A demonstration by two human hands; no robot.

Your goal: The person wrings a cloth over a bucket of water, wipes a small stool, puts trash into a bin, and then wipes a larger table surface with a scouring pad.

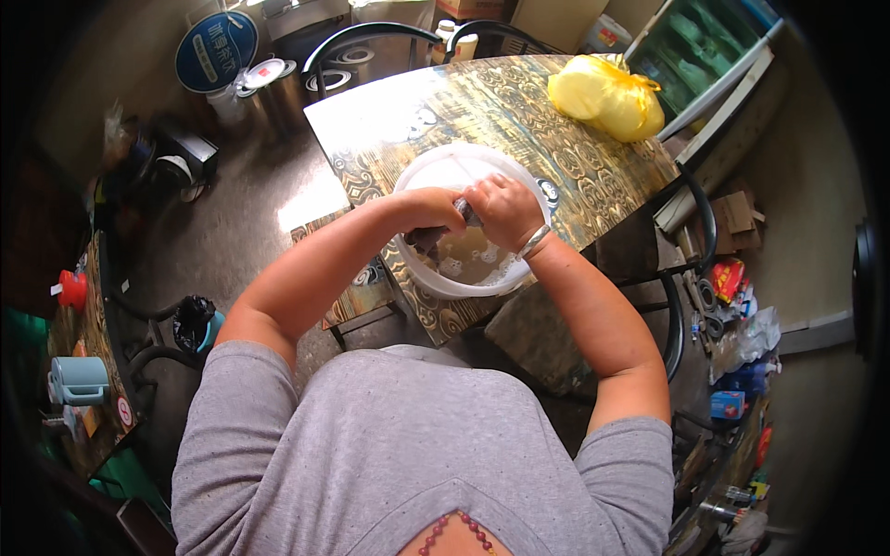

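Note:
A white plastic bucket (445, 286) stands near the front edge of a patterned wooden table (487, 90). Murky water (480, 254) with patches of foam lies inside it. Over the bucket, my left hand (439, 208) and my right hand (506, 212) both grip a dark grey wet cloth (467, 210), which looks twisted between them. Part of the cloth hangs below my left hand towards the water. My right wrist wears a pale bracelet.
A knotted yellow plastic bag (605, 97) sits at the table's far right corner. Black chairs (379, 31) stand behind it and to the right. Metal canisters (274, 94) are on the floor at back left. A light blue mug (80, 381) rests on another table at left.

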